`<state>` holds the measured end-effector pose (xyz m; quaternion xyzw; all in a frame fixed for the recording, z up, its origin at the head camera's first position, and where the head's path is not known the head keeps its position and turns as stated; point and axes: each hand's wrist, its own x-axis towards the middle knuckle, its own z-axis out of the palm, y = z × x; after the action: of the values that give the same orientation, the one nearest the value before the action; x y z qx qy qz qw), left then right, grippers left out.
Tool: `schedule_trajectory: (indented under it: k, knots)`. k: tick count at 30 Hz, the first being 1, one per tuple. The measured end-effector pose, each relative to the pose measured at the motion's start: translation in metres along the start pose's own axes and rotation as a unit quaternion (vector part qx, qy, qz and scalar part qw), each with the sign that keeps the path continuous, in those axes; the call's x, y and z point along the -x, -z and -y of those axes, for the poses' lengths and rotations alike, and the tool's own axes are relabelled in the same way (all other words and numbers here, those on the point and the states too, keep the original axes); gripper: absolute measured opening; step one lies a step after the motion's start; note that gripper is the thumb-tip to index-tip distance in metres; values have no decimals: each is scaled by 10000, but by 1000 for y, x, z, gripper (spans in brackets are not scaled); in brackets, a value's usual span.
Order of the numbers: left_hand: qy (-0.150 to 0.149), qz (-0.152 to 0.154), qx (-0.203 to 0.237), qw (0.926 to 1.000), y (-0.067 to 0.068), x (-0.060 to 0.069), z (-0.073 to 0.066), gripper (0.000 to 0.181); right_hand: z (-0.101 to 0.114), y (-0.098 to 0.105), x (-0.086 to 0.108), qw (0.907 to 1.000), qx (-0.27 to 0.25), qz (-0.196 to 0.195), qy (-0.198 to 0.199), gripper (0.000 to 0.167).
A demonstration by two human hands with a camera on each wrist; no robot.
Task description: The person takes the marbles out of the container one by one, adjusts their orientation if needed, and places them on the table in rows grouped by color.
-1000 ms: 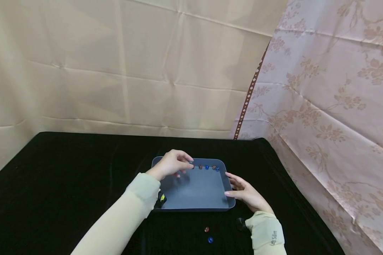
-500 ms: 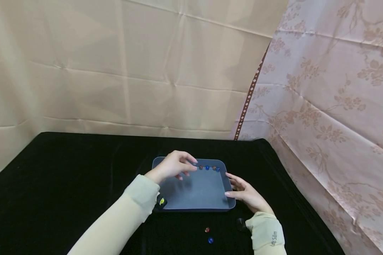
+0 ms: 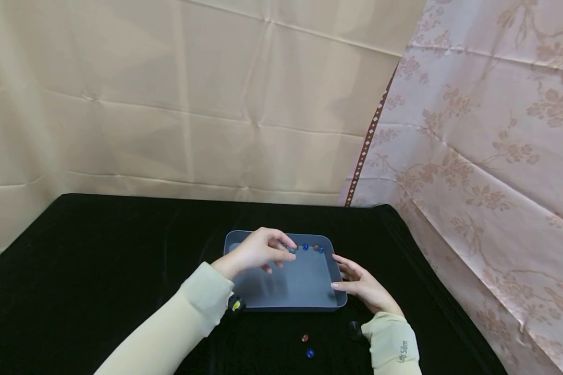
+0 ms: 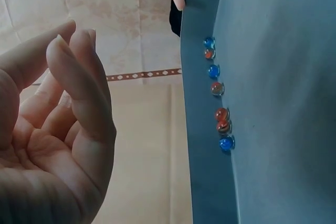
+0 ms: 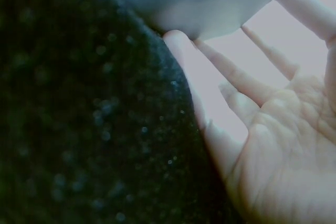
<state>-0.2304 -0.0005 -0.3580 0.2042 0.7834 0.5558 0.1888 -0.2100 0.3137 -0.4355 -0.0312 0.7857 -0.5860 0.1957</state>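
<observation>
Blue-grey tray (image 3: 305, 284), smooth, rectangular, rounded corners, raised walls, in front of me. Inside, seven glass marbles (image 4: 217, 88) line the far wall, shiny and round, some blue, some orange or brownish red. On the near side, outside the tray, a reddish marble (image 3: 305, 338) and a blue marble (image 3: 310, 353) lie near each other.

My left hand (image 3: 255, 252) is over the far part of the tray, fingers bent, thumb and index tips a narrow gap apart; a pale bit shows there, can't tell if I hold it. My right hand (image 3: 368, 290) is wide, fingers and thumb spread, touching the tray's right side.

Right sleeve (image 3: 393, 344), pale yellow, has dark lettering, maybe ending "Slim", too small to be sure. Left sleeve (image 3: 169, 325) is the same colour.

Surface: black, fuzzy cloth (image 3: 112, 271). Far side: creased cream curtain (image 3: 206, 104). Right: pink floral curtain (image 3: 488, 130), brown diamond-patterned trim (image 3: 368, 134).
</observation>
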Motion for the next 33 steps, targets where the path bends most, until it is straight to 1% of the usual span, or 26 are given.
schedule_trajectory:
  k: [7, 15, 20, 28, 33]
  knots:
    - [-71, 51, 29, 10000, -4, 11, -1, 24, -1, -1, 0, 10000, 10, -37, 37, 75]
    - [-155, 214, -73, 9996, -8, 17, -3, 23, 0, -1, 0, 10000, 36, -65, 24, 75]
    - [-166, 233, -61, 9996, -10, 22, -4, 26, 0, -1, 0, 10000, 43, -73, -6, 74]
    - [-201, 201, -81, 9996, -11, 32, -4, 26, 0, -1, -1, 10000, 49, -61, -3, 74]
    - [-250, 292, 7, 9993, -11, 36, -2, 28, 0, -1, 0, 10000, 45, -51, 8, 74]
